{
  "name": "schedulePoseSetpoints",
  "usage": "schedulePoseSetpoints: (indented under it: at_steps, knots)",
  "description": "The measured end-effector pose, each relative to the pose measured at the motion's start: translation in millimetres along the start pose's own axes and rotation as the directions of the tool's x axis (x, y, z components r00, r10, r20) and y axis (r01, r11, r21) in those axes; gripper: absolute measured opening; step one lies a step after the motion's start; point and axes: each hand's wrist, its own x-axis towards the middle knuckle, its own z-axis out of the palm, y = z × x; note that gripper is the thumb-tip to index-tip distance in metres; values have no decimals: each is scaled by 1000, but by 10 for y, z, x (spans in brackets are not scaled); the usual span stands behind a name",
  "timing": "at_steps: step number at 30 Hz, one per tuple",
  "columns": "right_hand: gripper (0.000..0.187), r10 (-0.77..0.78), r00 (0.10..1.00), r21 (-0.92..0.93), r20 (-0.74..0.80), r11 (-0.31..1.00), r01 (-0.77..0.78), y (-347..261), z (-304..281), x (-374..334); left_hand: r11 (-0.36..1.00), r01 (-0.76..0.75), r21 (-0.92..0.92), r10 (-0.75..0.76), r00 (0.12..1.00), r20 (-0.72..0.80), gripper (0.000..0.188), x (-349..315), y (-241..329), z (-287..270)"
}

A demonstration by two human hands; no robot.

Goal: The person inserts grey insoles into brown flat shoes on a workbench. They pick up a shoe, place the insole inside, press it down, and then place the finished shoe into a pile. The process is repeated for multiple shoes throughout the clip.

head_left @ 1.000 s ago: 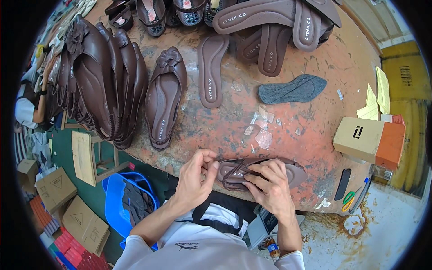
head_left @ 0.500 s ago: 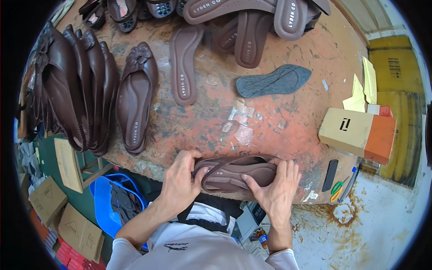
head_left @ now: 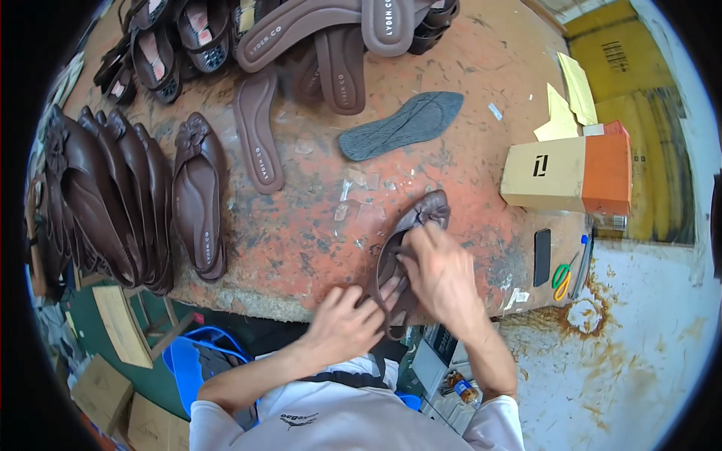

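Observation:
A dark brown slingback shoe (head_left: 410,219) with a flower on its toe is tilted at the table's front edge, toe pointing away from me. My left hand (head_left: 342,322) is closed on its side near the heel, the fingers partly hidden by the shoe. My right hand (head_left: 445,276) reaches over the opening, its fingers closed at the inside near the toe and slightly blurred. What the fingertips press on inside is hidden. To the left lies a similar brown shoe (head_left: 199,199), beside a row of matching shoes (head_left: 113,199).
A brown insole (head_left: 257,135) and a grey sole-shaped piece (head_left: 402,126) lie beyond my hands. More insoles (head_left: 342,75) and dark shoes (head_left: 203,37) sit at the back. On the right are a box (head_left: 564,173), a phone (head_left: 541,257) and scissors (head_left: 562,280). A blue bin (head_left: 180,372) stands below.
The shoe has turned from lying sideways to toe-away and moved slightly right. My right hand has gone from its end to the opening near the toe. The view has shifted.

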Motion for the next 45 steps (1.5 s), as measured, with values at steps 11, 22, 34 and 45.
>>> schedulePoseSetpoints:
  at_steps: [11, 22, 34, 45]
  knots:
    - [100, 274, 962, -15, -16, 962, -274, -339, 507, -173, 976, 214, -25, -203, 951, 234, 32, 100, 201, 370]
    - [109, 334, 904, 62, 267, 930, -362, -272, 197, 234, 987, 136, 82, -151, 967, 204, 36, 195, 208, 259]
    - [90, -51, 974, -292, -223, 956, -17, -193, 687, -294, 997, 27, 75, -23, 999, -47, 32, 4, 151, 646]
    - [84, 279, 960, -99, -28, 955, -280, -162, 612, 289, 992, 128, -18, -128, 992, 10, 29, 30, 158, 572]
